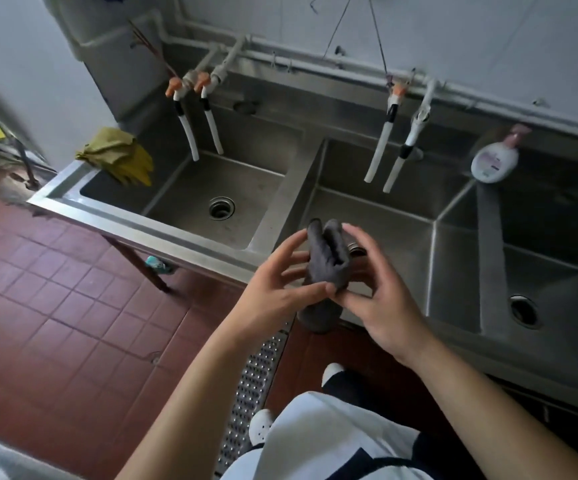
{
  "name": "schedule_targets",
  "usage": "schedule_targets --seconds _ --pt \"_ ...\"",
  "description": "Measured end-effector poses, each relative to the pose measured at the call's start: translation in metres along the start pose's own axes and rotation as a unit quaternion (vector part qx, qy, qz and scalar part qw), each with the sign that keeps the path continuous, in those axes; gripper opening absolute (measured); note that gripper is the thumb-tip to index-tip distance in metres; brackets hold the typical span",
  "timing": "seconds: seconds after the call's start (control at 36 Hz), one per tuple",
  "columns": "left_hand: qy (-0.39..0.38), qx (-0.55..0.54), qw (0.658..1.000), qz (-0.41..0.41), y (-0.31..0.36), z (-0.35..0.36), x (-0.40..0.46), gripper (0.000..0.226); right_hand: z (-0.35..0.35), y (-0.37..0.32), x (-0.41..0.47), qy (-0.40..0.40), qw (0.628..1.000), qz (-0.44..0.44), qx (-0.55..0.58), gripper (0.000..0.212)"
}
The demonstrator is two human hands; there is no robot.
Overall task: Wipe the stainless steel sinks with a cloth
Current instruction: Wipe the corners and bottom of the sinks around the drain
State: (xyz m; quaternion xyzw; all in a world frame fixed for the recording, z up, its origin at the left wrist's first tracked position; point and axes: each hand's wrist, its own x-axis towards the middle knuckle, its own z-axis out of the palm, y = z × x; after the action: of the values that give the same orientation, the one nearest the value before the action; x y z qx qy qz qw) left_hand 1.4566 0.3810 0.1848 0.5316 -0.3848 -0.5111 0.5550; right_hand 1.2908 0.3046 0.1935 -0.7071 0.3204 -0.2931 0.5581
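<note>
Held a folded dark grey cloth (327,261) between both hands above the front rim of the middle sink (398,237). Left hand (280,289) pinched its lower part, fingers spread loosely. Right hand (381,299) cupped its other side, fingers curled round it.
</note>
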Motion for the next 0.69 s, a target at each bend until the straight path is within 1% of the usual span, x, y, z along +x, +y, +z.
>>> schedule_targets --seconds 0.06,0.08,0.19,0.28,0.36,0.39,0.44,0.5,0.58,0.64,0.67,0.69 --pt "-0.017 0.007 1.000 0.007 0.001 -0.007 0.001 0.091 0.003 -0.002 0.004 -0.021 1.000 -0.008 -0.003 0.091" --pt "-0.028 0.013 0.999 0.017 0.002 -0.011 0.002 0.091 0.003 -0.003 0.008 -0.032 0.999 -0.008 -0.007 0.091" --pt "-0.035 0.031 0.998 0.034 0.012 -0.025 0.007 0.083 0.003 -0.002 0.029 -0.063 0.998 0.012 -0.019 0.076" --pt "-0.023 0.059 0.998 0.020 0.019 -0.037 0.013 0.082 0.008 0.003 0.050 -0.073 0.997 0.022 0.006 0.062" --pt "-0.047 0.123 0.991 0.002 0.030 -0.057 0.017 0.093 0.018 0.007 0.072 -0.098 0.994 0.030 0.042 0.051" --pt "-0.057 0.152 0.987 -0.003 0.034 -0.066 0.019 0.093 0.021 0.007 0.080 -0.110 0.992 0.032 0.053 0.049" --pt "-0.059 0.234 0.970 -0.008 0.043 -0.083 0.024 0.082 0.031 0.006 0.097 -0.134 0.987 0.038 0.075 0.047" --pt "-0.033 0.292 0.956 -0.010 0.048 -0.098 0.033 0.068 0.040 0.006 0.117 -0.157 0.983 0.044 0.083 0.047" --pt "0.044 0.331 0.943 -0.013 0.048 -0.123 0.048 0.046 0.051 0.012 0.150 -0.190 0.976 0.054 0.094 0.044" --pt "0.111 0.388 0.915 -0.004 0.044 -0.142 0.056 0.027 0.053 0.019 0.173 -0.180 0.977 0.068 0.095 0.038" --pt "0.144 0.421 0.896 0.007 0.041 -0.150 0.059 0.019 0.052 0.023 0.184 -0.164 0.980 0.068 0.086 0.035" --pt "0.175 0.460 0.870 0.018 0.038 -0.158 0.062 0.016 0.050 0.028 0.194 -0.145 0.985 0.061 0.067 0.032"
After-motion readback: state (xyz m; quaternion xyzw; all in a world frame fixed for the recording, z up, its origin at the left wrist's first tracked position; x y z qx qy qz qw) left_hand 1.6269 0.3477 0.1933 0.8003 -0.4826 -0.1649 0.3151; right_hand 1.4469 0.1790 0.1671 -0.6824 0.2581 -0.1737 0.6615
